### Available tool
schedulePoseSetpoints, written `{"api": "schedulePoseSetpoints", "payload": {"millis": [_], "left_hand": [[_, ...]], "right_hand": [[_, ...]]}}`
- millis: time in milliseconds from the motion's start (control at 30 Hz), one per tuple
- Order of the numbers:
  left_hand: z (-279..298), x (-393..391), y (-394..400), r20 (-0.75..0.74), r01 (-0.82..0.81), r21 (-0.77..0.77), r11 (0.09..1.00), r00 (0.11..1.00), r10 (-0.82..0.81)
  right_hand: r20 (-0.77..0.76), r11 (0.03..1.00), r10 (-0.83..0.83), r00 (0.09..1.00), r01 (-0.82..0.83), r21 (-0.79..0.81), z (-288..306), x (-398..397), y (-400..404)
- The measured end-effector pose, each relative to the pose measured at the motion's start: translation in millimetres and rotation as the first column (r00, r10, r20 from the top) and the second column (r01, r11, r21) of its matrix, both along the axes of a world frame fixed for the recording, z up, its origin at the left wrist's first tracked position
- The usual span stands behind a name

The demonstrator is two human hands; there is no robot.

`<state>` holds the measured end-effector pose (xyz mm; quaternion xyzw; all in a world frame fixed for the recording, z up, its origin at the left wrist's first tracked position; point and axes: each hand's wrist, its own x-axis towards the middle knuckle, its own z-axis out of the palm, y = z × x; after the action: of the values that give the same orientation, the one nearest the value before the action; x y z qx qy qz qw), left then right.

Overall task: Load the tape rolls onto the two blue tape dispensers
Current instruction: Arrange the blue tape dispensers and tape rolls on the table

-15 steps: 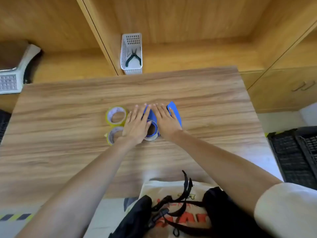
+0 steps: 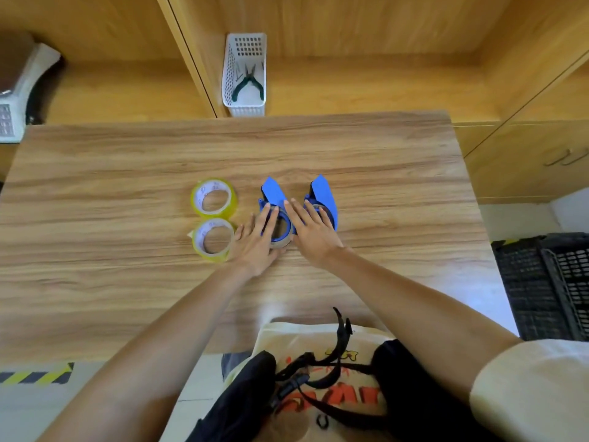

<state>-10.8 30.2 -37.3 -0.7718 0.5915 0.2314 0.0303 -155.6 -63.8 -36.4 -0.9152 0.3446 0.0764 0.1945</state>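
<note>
**A:** Where are the hands?

**B:** Both lie flat on the wooden worktop (image 2: pixel 127 173), palms down. The left hand (image 2: pixel 255 242) has its fingers spread and extended, its fingertips over the near side of the left blue tape dispenser (image 2: pixel 276 215). The right hand (image 2: pixel 314 232) is also spread flat, its fingers lying across the right blue tape dispenser (image 2: pixel 323 197). Neither grip is clamped on anything; the fingers are apart and straight.

**A:** And the dispensers themselves?

**B:** Side by side, just apart, their blue handles pointing away from the hands. The left one sits between the two hands; a round ring shows at its near end, and I cannot tell whether a roll is seated in it. The right one's near end is mostly hidden under the right hand.

**A:** The tape rolls?

**B:** Two yellow ones, lying flat to the left of the left hand. The near tape roll (image 2: pixel 214 239) is just beside that hand's little finger, possibly touching. The far tape roll (image 2: pixel 214 198) sits just beyond it, the two rolls almost touching.

**A:** Anything else?

**B:** Well beyond the hands, past the worktop's far edge, a white basket (image 2: pixel 245 43) holds pliers (image 2: pixel 248 82).
</note>
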Motion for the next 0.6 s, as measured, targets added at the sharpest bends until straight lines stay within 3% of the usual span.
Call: {"api": "schedulePoseSetpoints", "payload": {"millis": [600], "left_hand": [[-11.8, -3.9, 4.9, 0.041, -0.035, -0.177, 0.984, 0.998, 0.043]], "right_hand": [[0.058, 0.985, 0.025, 0.998, -0.014, -0.172, -4.4, -5.2, -11.0]]}}
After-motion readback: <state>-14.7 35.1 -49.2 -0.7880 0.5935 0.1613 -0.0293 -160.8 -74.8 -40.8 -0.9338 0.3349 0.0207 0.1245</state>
